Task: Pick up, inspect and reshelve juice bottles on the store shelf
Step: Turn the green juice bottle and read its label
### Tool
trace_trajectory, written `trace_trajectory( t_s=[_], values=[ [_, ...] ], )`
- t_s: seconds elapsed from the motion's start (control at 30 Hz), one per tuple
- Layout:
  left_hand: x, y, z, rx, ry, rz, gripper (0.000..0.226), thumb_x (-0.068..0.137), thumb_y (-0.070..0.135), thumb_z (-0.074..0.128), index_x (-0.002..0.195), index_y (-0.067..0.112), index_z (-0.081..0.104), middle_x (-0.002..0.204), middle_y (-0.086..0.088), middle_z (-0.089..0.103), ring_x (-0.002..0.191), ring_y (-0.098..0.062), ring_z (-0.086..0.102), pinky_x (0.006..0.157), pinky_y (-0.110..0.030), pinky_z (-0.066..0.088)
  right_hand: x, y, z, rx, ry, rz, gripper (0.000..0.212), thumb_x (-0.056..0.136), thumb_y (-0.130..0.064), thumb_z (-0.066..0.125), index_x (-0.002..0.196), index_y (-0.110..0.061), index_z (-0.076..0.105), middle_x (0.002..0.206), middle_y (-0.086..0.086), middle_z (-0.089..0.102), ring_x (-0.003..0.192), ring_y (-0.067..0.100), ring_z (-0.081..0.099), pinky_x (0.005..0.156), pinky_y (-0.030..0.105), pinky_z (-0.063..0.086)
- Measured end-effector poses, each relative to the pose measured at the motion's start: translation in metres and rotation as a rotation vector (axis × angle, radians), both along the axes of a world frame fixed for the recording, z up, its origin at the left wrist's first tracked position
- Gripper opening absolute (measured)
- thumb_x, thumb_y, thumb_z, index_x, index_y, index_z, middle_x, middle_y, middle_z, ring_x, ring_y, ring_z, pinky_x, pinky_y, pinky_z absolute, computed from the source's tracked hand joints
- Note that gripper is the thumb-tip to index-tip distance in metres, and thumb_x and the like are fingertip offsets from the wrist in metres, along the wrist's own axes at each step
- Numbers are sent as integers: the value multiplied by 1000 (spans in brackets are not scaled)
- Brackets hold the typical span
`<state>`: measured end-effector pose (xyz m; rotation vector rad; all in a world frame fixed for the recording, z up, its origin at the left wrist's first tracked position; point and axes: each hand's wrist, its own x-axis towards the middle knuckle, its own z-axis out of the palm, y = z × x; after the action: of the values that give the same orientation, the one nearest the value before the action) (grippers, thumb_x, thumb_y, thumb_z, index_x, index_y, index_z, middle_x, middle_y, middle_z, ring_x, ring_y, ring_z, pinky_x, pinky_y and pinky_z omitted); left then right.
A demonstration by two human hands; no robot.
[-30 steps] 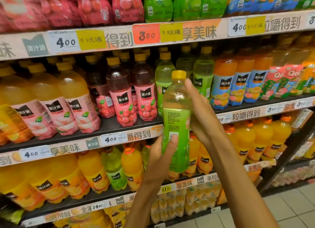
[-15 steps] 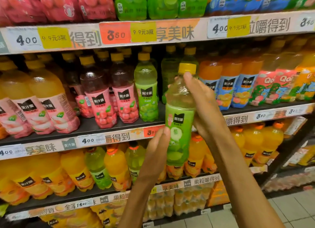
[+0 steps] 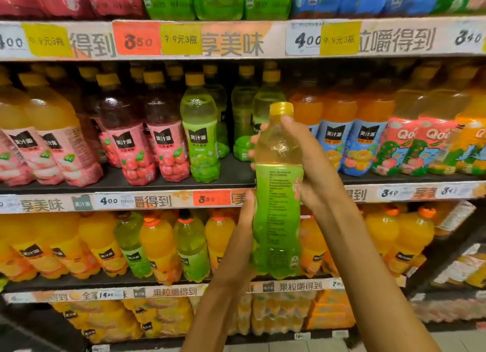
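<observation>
Left hand (image 3: 243, 236) cradles the bottle (image 3: 277, 194) low, at its 7 o'clock; right hand (image 3: 310, 167) grips the shoulder. Keep turning slowly (fine print faces you). Behind, at 11 o'clock, the shelf (image 3: 231, 175) gap awaits.

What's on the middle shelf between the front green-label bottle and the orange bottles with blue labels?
In the head view, two more pale-green juice bottles stand set back there, and the yellow-capped green bottle held in both hands crosses in front of them.
</observation>
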<state>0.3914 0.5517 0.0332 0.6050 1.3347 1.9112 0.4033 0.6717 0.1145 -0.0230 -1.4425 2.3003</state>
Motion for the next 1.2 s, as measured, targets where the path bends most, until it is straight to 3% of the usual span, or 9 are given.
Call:
trace_trajectory(
  t_s=[0.07,0.17,0.3,0.43,0.6,0.83,0.93,1.07,1.2],
  values=[
    [0,0,3,-70,112,121,58,81,67,30,102,34,73,101,2,74,98,-13,69,90,-37,52,6,3,-1,102,7,-115,20,89,-28,61,94,-10,66,85,8,69,78,20,66,71,30,54],
    [7,5,4,-82,221,220,63,75,70,35,110,29,68,103,7,73,100,-10,68,84,-26,55,11,4,-3,174,-11,-198,19,92,-29,61,101,-13,66,89,3,70,81,12,68,68,24,56],
    [15,7,4,-14,99,263,62,79,67,37,105,22,71,97,-5,75,91,-21,71,75,-30,58,8,10,2,151,-71,-104,28,94,-38,55,102,-14,68,96,3,74,96,17,69,88,35,55],
    [12,-2,8,94,-68,70,67,91,65,33,102,11,70,84,-16,69,68,-26,66,62,-34,55,3,15,0,-59,-25,112,39,87,-41,54,106,-10,65,105,11,70,103,26,64,94,42,50],
    [9,-3,4,-6,-16,46,68,92,65,27,106,16,70,94,-14,72,82,-24,70,71,-34,57,-1,7,-2,-35,-21,133,41,78,-40,56,102,-8,65,89,10,73,78,21,71,71,34,59],
    [2,-4,10,-115,204,267,62,73,74,37,109,34,69,103,7,73,99,-10,68,84,-33,53,-2,-2,5,150,24,-46,20,94,-30,57,95,-11,64,76,-2,69,72,8,66,66,23,54],
    [-1,-11,13,-40,80,188,66,79,72,35,103,23,72,92,-7,74,82,-21,71,70,-33,56,-3,2,5,108,8,28,24,93,-36,55,99,-17,70,90,-2,73,91,12,68,84,30,53],
    [-2,-21,23,87,-169,-95,72,91,63,34,110,1,65,83,-18,68,68,-27,67,63,-35,56,-10,-3,2,-129,16,142,33,85,-38,57,100,-10,67,94,10,71,92,25,68,84,40,55],
    [3,-25,33,188,-299,-215,65,90,59,38,114,6,67,94,-16,71,82,-26,70,73,-38,57,-25,-6,6,-323,-108,217,42,87,-44,53,95,-4,64,88,15,69,74,25,70,69,33,58]
  ],
)
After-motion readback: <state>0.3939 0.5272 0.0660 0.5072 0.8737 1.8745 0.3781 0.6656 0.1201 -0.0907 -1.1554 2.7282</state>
